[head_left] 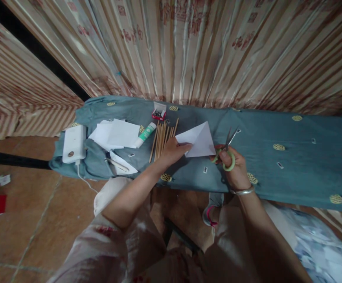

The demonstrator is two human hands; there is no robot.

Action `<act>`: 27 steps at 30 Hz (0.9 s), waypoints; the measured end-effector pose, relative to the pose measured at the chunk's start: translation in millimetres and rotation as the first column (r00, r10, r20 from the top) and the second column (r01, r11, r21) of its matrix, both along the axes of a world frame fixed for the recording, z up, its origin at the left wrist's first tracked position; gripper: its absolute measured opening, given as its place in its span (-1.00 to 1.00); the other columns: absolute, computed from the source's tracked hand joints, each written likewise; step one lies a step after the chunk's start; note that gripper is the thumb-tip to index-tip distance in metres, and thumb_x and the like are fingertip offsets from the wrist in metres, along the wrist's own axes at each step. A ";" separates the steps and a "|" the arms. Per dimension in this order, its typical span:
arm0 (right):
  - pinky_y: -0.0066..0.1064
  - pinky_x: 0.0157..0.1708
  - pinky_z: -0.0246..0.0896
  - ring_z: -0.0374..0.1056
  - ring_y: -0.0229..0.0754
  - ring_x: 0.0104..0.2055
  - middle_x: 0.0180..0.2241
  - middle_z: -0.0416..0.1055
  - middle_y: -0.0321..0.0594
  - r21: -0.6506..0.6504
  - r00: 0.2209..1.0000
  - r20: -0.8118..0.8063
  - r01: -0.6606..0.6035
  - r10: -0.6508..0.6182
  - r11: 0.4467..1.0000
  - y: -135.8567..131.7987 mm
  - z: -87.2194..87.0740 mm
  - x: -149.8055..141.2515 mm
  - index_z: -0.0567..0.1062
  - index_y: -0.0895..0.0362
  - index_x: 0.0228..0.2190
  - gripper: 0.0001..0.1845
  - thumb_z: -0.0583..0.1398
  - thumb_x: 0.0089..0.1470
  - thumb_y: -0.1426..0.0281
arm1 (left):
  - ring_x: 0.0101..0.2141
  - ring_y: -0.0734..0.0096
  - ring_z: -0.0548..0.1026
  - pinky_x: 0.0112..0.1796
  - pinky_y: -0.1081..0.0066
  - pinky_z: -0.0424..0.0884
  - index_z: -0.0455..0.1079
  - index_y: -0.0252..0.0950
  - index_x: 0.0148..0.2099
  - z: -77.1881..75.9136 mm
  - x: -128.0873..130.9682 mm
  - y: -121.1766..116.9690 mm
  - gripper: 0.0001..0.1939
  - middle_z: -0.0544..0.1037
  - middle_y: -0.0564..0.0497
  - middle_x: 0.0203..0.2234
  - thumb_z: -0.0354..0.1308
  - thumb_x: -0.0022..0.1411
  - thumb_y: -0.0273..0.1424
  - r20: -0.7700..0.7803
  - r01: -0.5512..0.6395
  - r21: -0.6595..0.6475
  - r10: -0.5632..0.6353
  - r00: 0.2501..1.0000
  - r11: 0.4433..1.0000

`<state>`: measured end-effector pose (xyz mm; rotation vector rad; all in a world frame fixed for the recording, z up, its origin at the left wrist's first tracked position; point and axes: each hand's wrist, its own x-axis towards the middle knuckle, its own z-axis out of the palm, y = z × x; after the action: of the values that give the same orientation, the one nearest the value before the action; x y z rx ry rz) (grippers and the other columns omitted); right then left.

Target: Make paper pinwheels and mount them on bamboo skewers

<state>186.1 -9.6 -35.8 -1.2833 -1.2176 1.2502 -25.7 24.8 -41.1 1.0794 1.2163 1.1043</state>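
A white sheet of paper [202, 139] with a diagonal crease is pinched by my left hand [174, 150], thumb on top, above the blue-green cloth. My right hand [236, 167] is closed around the green handles of a pair of scissors [229, 141]. The scissors' blades stand apart and point away from me, just right of the paper's edge. Several thin wooden sticks [160, 137] lie in a bundle beyond my left hand. Left of them is a green and white glue stick [146, 135].
White paper sheets [120, 133] lie on the left, nearer me a folded paper piece [124, 163] with a slim pale tool on it. A small red box [159, 112] of dark bits stands at the back. A white corded device [74, 143] sits at the cloth's left end, before a striped curtain [182, 51].
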 end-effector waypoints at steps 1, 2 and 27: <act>-0.43 -0.43 0.21 0.32 -0.26 -0.48 -0.54 0.43 -0.38 0.010 1.000 -0.003 0.013 -0.013 1.000 1.9 -0.9 -0.3 0.52 0.08 -0.27 -0.58 0.33 -0.07 0.04 | -0.36 0.33 0.55 -0.27 0.40 0.43 0.56 -0.35 -0.29 -0.7 0.8 -1.0 -0.80 0.64 -0.03 -0.39 0.31 -0.05 -0.45 -0.022 0.028 -0.001 -0.028 0.999 1.000; -0.44 -0.44 0.19 0.28 -0.28 -0.49 -0.53 0.40 -0.39 0.016 1.000 -0.009 0.027 -0.027 0.999 3.7 -1.5 -1.1 0.53 0.08 -0.28 -0.59 0.34 -0.08 0.06 | -0.35 0.33 0.55 -0.27 0.40 0.43 0.56 -0.35 -0.29 -0.9 1.6 -2.1 -0.80 0.64 -0.04 -0.38 0.30 -0.05 -0.45 -0.047 0.050 -0.002 -0.050 0.998 0.999; -0.43 -0.59 0.03 0.15 -0.35 -0.59 -0.58 0.35 -0.39 -0.164 0.955 0.024 0.296 -0.296 0.941 7.9 14.5 -20.4 0.57 0.10 -0.44 -0.51 0.50 -0.58 0.33 | -0.35 0.27 0.54 -0.35 0.38 0.41 0.50 -0.28 -0.32 7.7 18.4 -25.6 -0.88 0.58 -0.01 -0.44 0.35 0.06 -0.40 -0.260 0.273 -0.104 -0.291 0.920 0.956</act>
<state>165.8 -1.7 -21.3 -1.5242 -0.8914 1.1472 -7.3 -0.7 -33.4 1.3417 1.2523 0.7040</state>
